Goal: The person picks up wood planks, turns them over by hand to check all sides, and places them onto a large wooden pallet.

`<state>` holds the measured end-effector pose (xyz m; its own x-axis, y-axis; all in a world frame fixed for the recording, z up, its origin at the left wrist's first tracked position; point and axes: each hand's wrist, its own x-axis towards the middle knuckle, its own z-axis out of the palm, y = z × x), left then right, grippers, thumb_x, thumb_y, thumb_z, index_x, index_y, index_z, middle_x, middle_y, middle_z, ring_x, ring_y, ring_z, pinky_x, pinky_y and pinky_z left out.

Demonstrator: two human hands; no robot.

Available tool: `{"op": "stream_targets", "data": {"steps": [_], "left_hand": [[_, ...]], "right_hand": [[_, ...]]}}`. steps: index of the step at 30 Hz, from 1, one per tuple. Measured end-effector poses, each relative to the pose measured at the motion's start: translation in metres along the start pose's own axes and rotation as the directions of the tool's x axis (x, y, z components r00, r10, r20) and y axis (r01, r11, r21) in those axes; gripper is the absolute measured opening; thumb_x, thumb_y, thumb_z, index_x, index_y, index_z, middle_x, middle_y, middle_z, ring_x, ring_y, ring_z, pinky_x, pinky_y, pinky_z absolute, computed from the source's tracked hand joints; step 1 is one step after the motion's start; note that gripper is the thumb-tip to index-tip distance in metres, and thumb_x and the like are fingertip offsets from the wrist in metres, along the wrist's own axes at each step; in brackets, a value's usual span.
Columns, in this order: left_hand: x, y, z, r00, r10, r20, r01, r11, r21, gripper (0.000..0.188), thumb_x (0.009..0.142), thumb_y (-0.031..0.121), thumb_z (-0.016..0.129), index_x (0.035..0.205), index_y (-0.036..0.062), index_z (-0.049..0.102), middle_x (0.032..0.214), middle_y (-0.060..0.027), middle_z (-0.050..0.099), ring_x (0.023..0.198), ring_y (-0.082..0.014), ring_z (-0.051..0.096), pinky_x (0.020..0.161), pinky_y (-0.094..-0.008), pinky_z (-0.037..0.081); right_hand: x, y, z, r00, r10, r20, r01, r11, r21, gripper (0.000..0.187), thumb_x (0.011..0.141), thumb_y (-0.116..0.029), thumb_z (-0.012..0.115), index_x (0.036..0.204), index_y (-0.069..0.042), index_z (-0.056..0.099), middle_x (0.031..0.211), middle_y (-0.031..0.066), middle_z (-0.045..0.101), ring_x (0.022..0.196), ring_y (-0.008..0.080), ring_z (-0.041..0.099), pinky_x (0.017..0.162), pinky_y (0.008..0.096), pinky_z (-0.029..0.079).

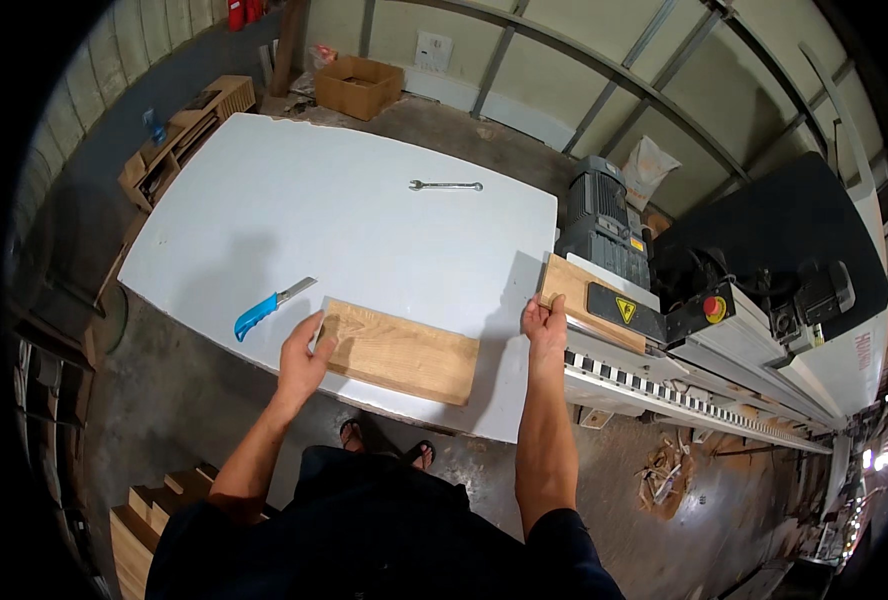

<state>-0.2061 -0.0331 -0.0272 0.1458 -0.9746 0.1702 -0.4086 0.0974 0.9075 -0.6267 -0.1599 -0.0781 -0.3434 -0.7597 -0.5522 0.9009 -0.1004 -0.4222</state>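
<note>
Our left hand [304, 360] grips the plank [404, 350], our right hand [545, 325] the board [567, 279]; if we swing the plank left, we could knock the knife [260, 316] off the table [344, 230]

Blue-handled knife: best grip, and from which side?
Probably by its blue handle, coming from the near-left: the knife lies flat on the white table, handle toward the near edge, bare blade angled away and rightward.

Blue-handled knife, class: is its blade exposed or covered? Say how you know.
Exposed. The knife lies on the white tabletop with its bare metal blade showing beyond the handle; no sheath covers it.
</note>
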Motion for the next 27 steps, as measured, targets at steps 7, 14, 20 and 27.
{"op": "stream_targets", "data": {"steps": [7, 14, 20, 27], "left_hand": [[-0.014, 0.023, 0.043, 0.937, -0.074, 0.342, 0.171, 0.950, -0.261, 0.039, 0.089, 0.013, 0.064, 0.123, -0.0036, 0.056, 0.098, -0.0053, 0.062, 0.089, -0.0101, 0.056, 0.078, -0.0245, 0.048], [-0.002, 0.037, 0.099, 0.789, -0.243, 0.564, 0.580, 0.599, -0.552, 0.038, 0.093, 0.014, 0.060, 0.126, -0.0007, 0.053, 0.108, -0.0047, 0.063, 0.094, -0.0131, 0.059, 0.082, -0.0286, 0.050], [0.002, 0.016, 0.066, 0.847, -0.284, 0.449, 0.529, 0.532, -0.661, 0.030, 0.092, 0.005, 0.056, 0.121, -0.0012, 0.056, 0.102, -0.0090, 0.066, 0.090, -0.0148, 0.062, 0.079, -0.0290, 0.052], [0.030, -0.011, -0.005, 0.802, -0.333, 0.497, 0.577, 0.650, -0.495, 0.027, 0.092, 0.004, 0.055, 0.119, -0.0021, 0.058, 0.109, -0.0101, 0.066, 0.095, -0.0164, 0.063, 0.084, -0.0301, 0.051]], "right_hand": [[-0.065, 0.047, -0.026, 0.988, 0.043, 0.149, -0.002, 0.964, -0.266, 0.021, 0.096, -0.019, 0.054, 0.113, -0.006, 0.055, 0.093, 0.0116, 0.064, 0.077, 0.0260, 0.063, 0.060, 0.0327, 0.054], [-0.194, 0.133, -0.041, 0.944, 0.204, 0.260, -0.111, 0.937, -0.331, 0.026, 0.087, -0.013, 0.068, 0.112, -0.009, 0.059, 0.098, 0.0016, 0.066, 0.083, 0.0166, 0.063, 0.079, 0.0317, 0.053], [-0.242, 0.150, -0.037, 0.788, 0.581, 0.203, -0.216, 0.570, -0.793, 0.019, 0.094, -0.016, 0.060, 0.106, -0.002, 0.064, 0.093, 0.0087, 0.069, 0.077, 0.0166, 0.066, 0.071, 0.0290, 0.054], [-0.241, 0.149, -0.018, 0.627, 0.017, 0.779, 0.778, 0.053, -0.627, 0.033, 0.092, -0.020, 0.062, 0.113, 0.004, 0.062, 0.105, 0.0187, 0.066, 0.094, 0.0241, 0.066, 0.083, 0.0355, 0.052]]}}
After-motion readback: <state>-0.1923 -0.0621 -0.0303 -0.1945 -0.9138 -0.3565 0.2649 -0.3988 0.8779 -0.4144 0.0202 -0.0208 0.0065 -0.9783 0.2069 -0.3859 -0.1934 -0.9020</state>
